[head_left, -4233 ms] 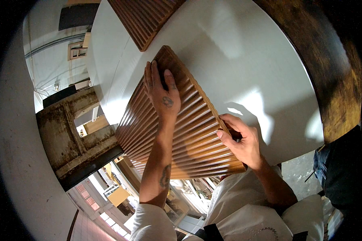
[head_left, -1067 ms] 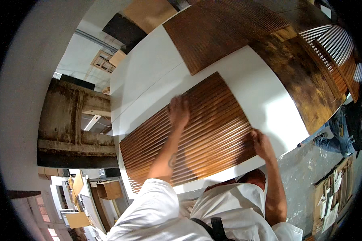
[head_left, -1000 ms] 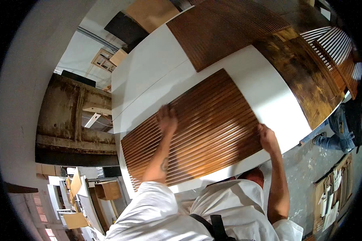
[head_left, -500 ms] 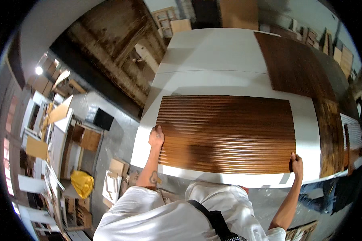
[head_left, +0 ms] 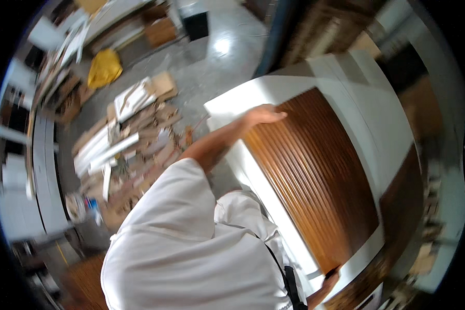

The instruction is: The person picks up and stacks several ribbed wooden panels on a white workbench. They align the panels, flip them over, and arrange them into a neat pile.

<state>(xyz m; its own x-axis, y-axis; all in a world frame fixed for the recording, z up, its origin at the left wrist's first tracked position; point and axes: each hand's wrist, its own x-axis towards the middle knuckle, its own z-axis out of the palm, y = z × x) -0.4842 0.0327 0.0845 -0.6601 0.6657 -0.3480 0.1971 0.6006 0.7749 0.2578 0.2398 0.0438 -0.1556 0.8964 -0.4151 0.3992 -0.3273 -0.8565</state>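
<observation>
A brown ribbed wood panel (head_left: 315, 175) with a glossy finish lies over a white-topped table (head_left: 387, 103), its ridges running lengthwise. My left hand (head_left: 266, 114) grips the short edge at its upper left, the fingers partly hidden by blur. At the opposite short edge, near the lower corner, my right hand (head_left: 330, 281) is closed around the panel, smeared by motion and partly cut off by my body. A second dark brown panel (head_left: 405, 196) lies farther along the table.
Wood offcuts (head_left: 155, 129) and white strips are heaped on the floor to the left. A yellow bag (head_left: 104, 68) and a black box (head_left: 195, 26) stand beyond. A large dark wooden frame (head_left: 320, 36) rises by the table's far left corner.
My view has swung to the left, so the table and panel appear turned clockwise and the offcut heap has come into sight. Both hands keep their hold on the panel's two ends.
</observation>
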